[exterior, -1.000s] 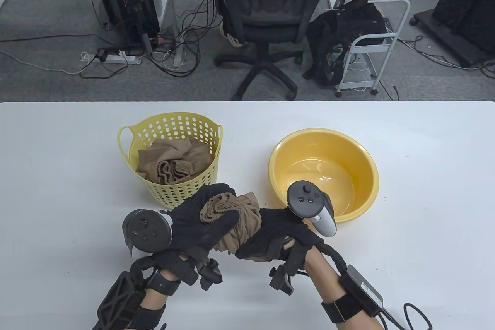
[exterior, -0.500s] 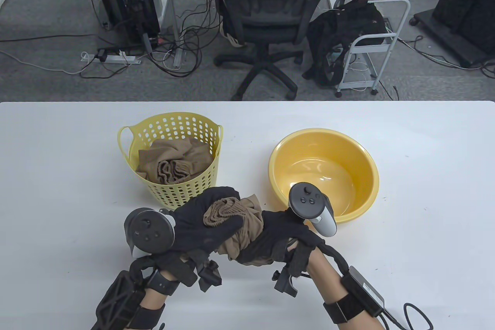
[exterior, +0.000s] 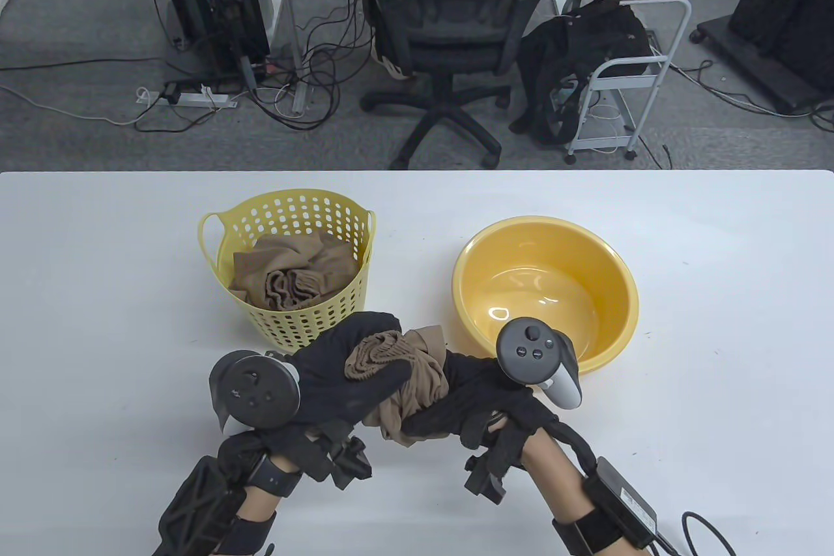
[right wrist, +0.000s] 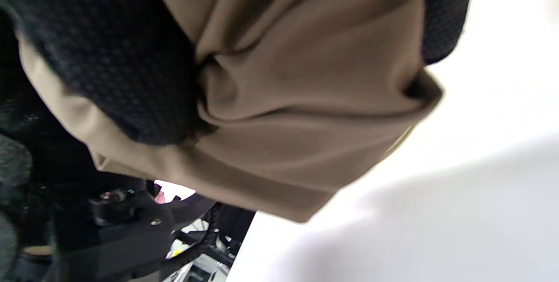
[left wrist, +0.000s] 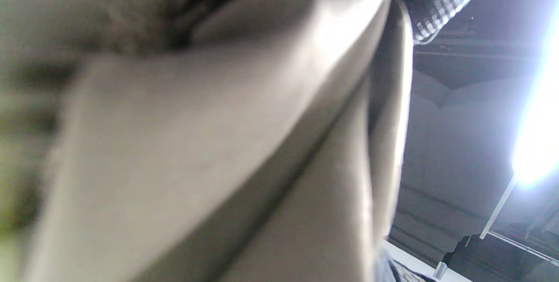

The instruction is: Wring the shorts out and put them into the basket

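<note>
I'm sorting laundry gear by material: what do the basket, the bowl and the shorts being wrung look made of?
The basket looks like matte yellow plastic, its wall moulded with rows of holes. The bowl seems to be glossy yellow plastic, with bright glints inside. The shorts, gripped by both the left hand and the right hand, look like thin tan knit fabric that bunches in soft folds; the fibre cannot be told.

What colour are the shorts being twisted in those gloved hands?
Tan, a light brown. The shorts show best in the table view, gripped between both hands.
</note>
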The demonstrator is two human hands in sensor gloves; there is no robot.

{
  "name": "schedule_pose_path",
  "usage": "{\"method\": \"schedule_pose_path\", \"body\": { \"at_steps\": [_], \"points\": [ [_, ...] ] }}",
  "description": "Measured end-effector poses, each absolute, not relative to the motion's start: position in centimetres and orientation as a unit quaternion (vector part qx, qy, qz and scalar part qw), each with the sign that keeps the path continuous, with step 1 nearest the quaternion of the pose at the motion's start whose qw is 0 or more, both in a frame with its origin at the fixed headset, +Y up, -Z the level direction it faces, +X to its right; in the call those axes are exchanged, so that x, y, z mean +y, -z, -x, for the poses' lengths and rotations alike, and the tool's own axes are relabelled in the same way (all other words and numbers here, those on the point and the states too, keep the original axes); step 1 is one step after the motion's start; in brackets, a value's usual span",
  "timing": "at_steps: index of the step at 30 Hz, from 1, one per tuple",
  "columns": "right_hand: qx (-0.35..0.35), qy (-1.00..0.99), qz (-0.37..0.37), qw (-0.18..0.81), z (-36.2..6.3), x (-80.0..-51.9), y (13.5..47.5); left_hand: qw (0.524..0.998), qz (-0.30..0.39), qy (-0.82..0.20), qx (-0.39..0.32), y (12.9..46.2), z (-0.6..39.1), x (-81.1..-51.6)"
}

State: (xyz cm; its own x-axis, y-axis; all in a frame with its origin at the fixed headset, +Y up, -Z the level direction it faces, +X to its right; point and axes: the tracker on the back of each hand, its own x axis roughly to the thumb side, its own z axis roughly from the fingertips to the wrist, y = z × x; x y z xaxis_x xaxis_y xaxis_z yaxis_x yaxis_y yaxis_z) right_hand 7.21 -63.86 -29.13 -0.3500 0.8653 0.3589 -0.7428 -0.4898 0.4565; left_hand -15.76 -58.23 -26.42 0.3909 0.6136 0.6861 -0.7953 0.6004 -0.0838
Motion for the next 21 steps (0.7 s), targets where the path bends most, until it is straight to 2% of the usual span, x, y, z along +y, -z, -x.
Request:
{"method": "schedule_pose_path", "body": {
  "at_steps": [11, 15, 21],
  "points": [
    [0.024, -0.87, -0.274, 0.409, -8.5, -63.5, 28.2, 0.841, -0.135, -0.409, -0.328, 27.0, 16.6, -57.9],
    [-0.001, -0.898, -0.278, 0.341, -8.9, -64.1, 27.7, 0.848, -0.141, -0.399, -0.319, 27.2, 17.2, -57.4],
    [-0.02, -0.917, -0.271, 0.291, -9.5, -65.2, 27.0, 0.855, -0.147, -0.393, -0.304, 27.8, 18.1, -56.9]
  ]
}}
